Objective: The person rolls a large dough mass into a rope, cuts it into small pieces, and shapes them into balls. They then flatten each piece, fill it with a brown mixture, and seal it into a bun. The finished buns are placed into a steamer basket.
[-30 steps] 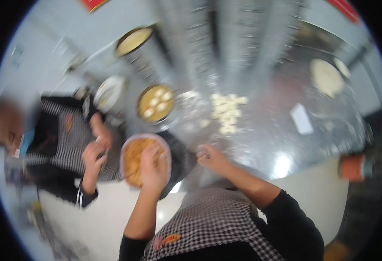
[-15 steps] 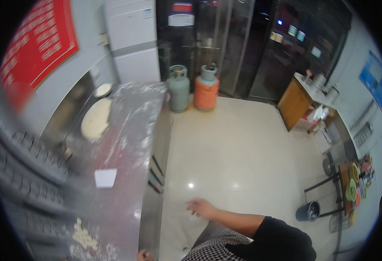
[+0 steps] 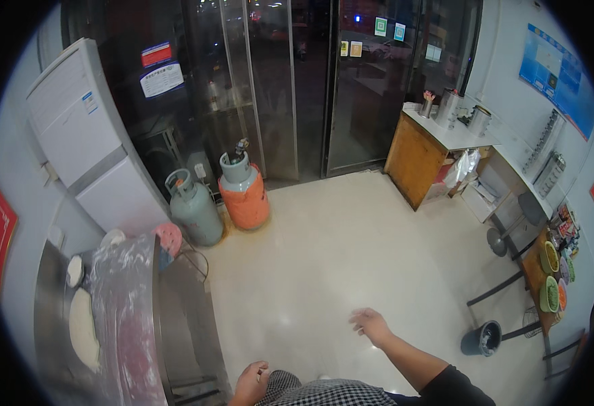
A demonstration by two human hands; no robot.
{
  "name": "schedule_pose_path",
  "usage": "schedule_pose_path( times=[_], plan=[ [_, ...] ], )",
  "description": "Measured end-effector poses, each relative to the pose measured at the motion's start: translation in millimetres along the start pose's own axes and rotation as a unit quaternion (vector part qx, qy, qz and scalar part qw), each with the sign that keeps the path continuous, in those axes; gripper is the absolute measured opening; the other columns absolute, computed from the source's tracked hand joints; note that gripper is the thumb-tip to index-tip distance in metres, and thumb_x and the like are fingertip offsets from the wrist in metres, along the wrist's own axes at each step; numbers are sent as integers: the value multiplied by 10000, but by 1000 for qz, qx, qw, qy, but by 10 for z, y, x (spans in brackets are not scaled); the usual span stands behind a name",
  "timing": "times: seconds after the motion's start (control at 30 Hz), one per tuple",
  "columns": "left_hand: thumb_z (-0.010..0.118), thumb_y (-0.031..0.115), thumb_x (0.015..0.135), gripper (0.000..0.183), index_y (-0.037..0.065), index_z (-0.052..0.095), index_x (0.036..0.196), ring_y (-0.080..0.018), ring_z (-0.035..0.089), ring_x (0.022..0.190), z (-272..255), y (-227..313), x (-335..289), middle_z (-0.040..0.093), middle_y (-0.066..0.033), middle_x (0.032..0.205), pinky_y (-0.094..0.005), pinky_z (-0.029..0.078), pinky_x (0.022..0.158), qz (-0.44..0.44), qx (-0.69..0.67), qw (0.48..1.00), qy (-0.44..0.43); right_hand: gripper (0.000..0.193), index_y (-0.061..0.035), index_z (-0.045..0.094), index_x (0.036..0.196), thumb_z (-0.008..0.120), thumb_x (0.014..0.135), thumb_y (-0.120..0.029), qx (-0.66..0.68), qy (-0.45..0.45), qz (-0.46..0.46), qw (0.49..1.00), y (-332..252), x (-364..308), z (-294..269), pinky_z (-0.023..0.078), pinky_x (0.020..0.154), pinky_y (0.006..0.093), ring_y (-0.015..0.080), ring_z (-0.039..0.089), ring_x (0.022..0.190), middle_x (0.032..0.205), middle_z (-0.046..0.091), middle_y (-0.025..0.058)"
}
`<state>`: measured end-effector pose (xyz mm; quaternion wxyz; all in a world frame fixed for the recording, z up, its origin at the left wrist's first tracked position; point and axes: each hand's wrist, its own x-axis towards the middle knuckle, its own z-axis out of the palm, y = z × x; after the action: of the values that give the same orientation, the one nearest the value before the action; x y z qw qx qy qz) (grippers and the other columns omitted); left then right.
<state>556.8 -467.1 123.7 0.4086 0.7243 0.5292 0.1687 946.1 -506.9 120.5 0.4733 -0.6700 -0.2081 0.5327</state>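
Observation:
My right hand [image 3: 371,327] hangs over the pale tiled floor, its fingers loosely apart and nothing in them. My left hand [image 3: 251,384] is low at the bottom edge, beside the checked apron [image 3: 324,392]; its fingers are curled in and I see nothing held. The metal worktable [image 3: 124,325] to its left is dusted with flour. On that table lie a long slab of pale dough [image 3: 83,330] and, farther back, a small round pale piece [image 3: 75,271] on a dark base. Neither hand touches the table.
A grey gas cylinder [image 3: 197,213] and an orange-wrapped one [image 3: 245,197] stand by the glass doors. A tall white cabinet unit [image 3: 101,142] is at the left. Along the right are a wooden counter [image 3: 412,159], a table with bowls [image 3: 537,277] and a dark bin [image 3: 479,340].
My view has swung right and toward the doors, so the worktable sits farther left. The small dough pieces and white card are out of view. More of my left hand shows.

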Motion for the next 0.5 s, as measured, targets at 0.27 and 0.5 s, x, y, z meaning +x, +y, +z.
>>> schedule_pose_path(
  times=[0.27,0.5],
  plan=[
    [653,201,936,286,42,630,1173,-323,678,927,-833,9,2916,686,-176,1054,-424,536,825,-20,115,992,-44,360,17,539,1271,580,954,-149,62,32,-2,998,-1104,2165,227,524,711,306,183,637,831,1076,689,125],
    [594,268,980,310,30,625,1176,-343,683,994,-1056,1271,6269,694,-196,1064,-403,535,863,99,8,994,-36,407,27,541,1286,631,927,-142,140,60,44,987,-1994,3757,150,536,690,313,212,667,833,1078,695,152]
  ],
)
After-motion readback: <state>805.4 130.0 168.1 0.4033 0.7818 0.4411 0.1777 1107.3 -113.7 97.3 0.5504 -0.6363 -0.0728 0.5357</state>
